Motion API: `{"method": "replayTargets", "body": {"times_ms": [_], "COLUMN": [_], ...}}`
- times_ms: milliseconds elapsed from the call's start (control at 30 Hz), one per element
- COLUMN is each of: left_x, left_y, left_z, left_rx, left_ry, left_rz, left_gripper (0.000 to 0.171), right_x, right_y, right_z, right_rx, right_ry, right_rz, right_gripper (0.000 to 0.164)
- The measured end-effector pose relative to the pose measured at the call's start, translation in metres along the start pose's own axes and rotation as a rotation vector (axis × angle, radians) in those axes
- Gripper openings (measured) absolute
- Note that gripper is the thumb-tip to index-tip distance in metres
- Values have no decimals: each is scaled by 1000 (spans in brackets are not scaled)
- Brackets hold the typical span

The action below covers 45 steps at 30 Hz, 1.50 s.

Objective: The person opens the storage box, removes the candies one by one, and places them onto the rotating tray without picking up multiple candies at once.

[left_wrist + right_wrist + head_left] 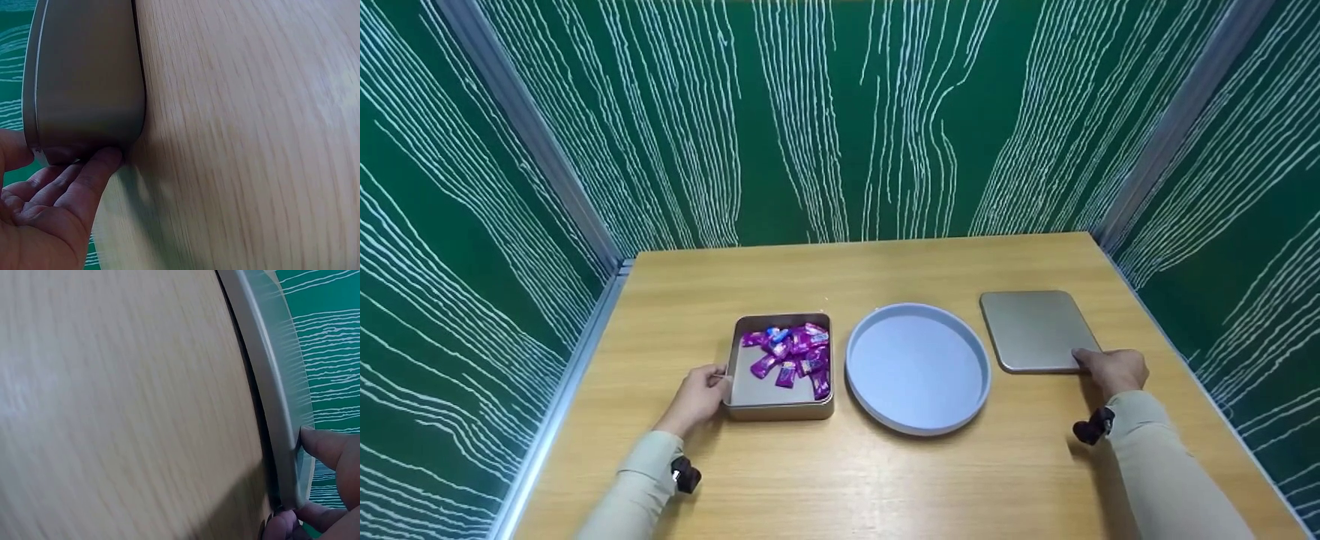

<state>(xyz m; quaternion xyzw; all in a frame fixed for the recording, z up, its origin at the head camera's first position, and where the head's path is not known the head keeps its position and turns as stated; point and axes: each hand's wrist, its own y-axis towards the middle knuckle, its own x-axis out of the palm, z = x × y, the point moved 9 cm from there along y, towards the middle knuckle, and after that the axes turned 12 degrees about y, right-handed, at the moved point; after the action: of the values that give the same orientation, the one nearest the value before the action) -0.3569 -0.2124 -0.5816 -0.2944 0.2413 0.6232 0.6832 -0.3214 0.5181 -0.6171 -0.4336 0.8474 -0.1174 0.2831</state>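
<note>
A square metal tin (780,412) stands left of centre on the table, with several purple-wrapped candies (785,374) and a bluish one inside. My left hand (696,399) grips the tin's left side near its front corner. In the left wrist view, the thumb (16,149) is at the rim and the fingers (93,174) press the outer wall. Over on the right, a flat metal lid (1035,330) lies on the table. My right hand (1116,373) pinches its front right corner, thumb (323,445) on top and fingertips at the lower edge.
Between the tin and the lid sits a round, pale blue tray (919,367) with a low rim. The wooden table (885,480) is bounded by green panels (885,120) with white lines at the back and both sides.
</note>
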Motion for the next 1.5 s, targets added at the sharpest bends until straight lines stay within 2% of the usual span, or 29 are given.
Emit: {"method": "replayTargets", "body": {"times_ms": [167,467,900,1133,1500], "left_x": [-1,0,1,0,1], "left_y": [0,-3,-3,-3,-1], "left_z": [1,3,2,2,1], "left_rx": [12,-9,-4,0,-3], "left_ry": [13,-12,-8,-25,-30], "left_rz": [4,-17,-18,-18,-18], "left_gripper": [36,35,34,37,37], "right_x": [-1,2,13,22,43], "right_y": [0,-2,-26,-34,-55], "right_z": [-3,-11,-35,-45,-59], "right_rx": [-47,-50,-79,-154,-232], "right_ry": [-50,-19,31,-11,-18], "right_rz": [-5,-23,-47,-29,-112], "right_gripper": [70,80,74,70,68]}}
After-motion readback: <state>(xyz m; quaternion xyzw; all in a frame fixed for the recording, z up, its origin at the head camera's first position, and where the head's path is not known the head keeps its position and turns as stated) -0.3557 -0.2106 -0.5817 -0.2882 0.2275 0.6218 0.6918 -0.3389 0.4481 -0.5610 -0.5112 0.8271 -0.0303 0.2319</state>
